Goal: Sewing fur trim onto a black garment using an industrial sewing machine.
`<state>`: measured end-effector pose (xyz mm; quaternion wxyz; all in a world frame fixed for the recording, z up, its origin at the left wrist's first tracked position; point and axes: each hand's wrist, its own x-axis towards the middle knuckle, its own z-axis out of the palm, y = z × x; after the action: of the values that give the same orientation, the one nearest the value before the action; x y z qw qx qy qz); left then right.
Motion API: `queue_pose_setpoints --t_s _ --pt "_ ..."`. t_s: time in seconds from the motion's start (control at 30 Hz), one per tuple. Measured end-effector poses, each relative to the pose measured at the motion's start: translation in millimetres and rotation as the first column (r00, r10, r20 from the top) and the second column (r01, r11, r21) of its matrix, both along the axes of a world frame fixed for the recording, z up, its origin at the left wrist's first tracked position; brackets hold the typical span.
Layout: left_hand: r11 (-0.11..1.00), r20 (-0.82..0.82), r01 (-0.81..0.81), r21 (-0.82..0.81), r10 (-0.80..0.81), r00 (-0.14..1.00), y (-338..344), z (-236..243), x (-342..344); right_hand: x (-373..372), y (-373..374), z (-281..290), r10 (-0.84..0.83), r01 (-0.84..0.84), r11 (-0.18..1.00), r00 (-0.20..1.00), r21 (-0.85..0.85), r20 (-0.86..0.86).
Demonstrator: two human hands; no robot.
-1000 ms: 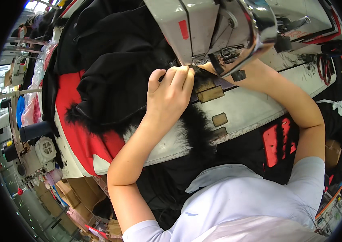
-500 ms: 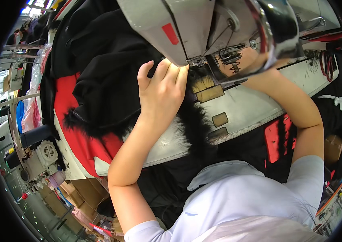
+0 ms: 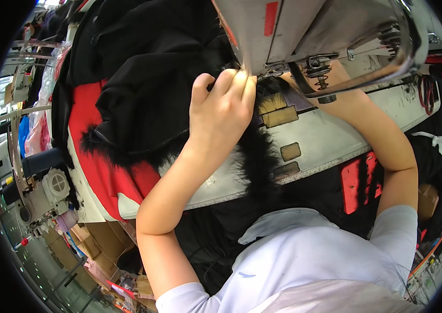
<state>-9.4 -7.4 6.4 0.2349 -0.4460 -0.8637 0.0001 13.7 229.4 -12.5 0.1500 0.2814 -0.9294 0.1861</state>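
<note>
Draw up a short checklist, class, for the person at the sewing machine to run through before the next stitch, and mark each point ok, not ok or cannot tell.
1. Left hand on the black fabric with black fur trim, close to the needle area: ok.
2. Left fingertips clear of the needle: cannot tell, the grey sewing machine head hides it.
3. Right hand in place: cannot tell, only the forearm shows, reaching behind the machine head.
4. Fabric flat under the presser foot: cannot tell.
5. Fur trim lying on the pale grey machine table, not bunched: ok.
</note>
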Motion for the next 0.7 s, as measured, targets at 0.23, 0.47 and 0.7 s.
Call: queue_pose_setpoints --t_s 0.23,0.47,0.7 --pt "0.999 0.026 0.029 0.036 -0.03 0.999 -5 -1 -4 -2 0 -6 -0.039 0.039 0.999 0.999 -0.006 0.019" --pt "0.938 0.232 -0.21 0.274 0.148 0.961 -24 4 -8 -3 -3 7 0.007 -0.007 1.0 0.997 0.005 -0.078" --pt "0.993 0.228 0.1 0.069 -0.114 0.967 -27 27 -48 -7 -5 13 -0.031 0.038 0.996 0.996 -0.077 0.085"
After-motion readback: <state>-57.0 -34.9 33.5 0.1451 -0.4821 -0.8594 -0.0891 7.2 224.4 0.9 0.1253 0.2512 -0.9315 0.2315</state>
